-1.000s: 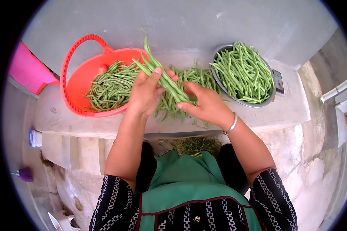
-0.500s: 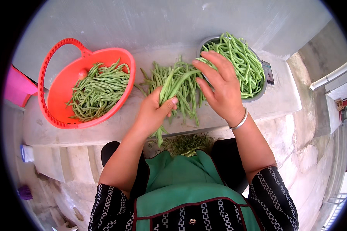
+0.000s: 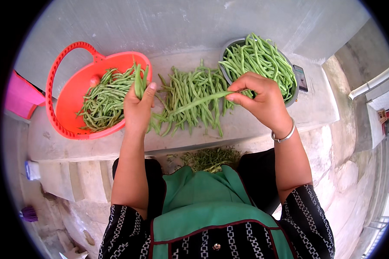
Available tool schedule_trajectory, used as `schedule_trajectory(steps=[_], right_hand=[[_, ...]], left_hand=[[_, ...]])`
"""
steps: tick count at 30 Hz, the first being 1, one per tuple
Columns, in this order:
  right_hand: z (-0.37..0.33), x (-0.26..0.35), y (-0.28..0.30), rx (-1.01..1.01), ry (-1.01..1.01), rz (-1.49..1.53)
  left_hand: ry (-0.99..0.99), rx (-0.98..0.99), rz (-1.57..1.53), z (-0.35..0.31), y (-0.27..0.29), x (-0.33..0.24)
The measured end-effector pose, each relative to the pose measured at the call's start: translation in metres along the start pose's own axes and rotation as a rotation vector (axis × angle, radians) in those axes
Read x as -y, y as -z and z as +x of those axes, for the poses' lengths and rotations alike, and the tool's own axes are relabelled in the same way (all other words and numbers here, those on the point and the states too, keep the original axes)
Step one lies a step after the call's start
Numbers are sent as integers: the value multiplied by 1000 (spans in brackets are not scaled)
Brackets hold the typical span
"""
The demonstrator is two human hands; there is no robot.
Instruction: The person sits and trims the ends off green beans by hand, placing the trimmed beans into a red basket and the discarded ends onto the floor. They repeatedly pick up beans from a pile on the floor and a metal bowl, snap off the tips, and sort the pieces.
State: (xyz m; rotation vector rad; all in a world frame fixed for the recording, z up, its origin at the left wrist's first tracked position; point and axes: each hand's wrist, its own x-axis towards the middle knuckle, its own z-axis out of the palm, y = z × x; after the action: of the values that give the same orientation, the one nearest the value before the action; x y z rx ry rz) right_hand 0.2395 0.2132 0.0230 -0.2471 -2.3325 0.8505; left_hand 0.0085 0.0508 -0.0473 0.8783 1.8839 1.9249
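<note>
My left hand [image 3: 138, 105] is closed round a small bunch of green beans [image 3: 140, 82], beside the right rim of the red basket [image 3: 58, 114]. Between thumb and fingers, my right hand [image 3: 263, 99] pinches the end of one long green bean [image 3: 199, 102]. That bean stretches leftward above a loose pile of green beans [image 3: 194, 86] on the concrete ledge. More beans, duller and thinner, lie in the basket with a small reddish round thing [image 3: 94, 80]. Behind my right hand a metal bowl [image 3: 226, 47] is heaped with bright green beans.
A phone [image 3: 301, 77] lies by the bowl on the concrete ledge [image 3: 320, 108], against a grey wall [image 3: 181, 26]. Below the ledge, between my knees, is a heap of green scraps [image 3: 212, 158]. A pink container [image 3: 23, 97] stands at far left.
My left hand has moved left with its beans, to the basket's edge. My right hand, open before, has moved slightly right and down and now pinches a single bean.
</note>
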Motion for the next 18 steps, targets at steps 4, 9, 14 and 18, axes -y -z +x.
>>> schedule_trajectory(steps=[4,9,14,18], right_hand=[[-3,6,23,-32,-55,312],[-2,15,7,67,-80,93],[-1,13,-29,-48,48,38],[2,21,-45,-155,-31,244]], left_hand=[[72,-59,-106,3,15,-24],[117,297,-69,-29,-12,-47],[28,471,-99,-47,-45,-34],[59,472,-133,-48,-44,-35]])
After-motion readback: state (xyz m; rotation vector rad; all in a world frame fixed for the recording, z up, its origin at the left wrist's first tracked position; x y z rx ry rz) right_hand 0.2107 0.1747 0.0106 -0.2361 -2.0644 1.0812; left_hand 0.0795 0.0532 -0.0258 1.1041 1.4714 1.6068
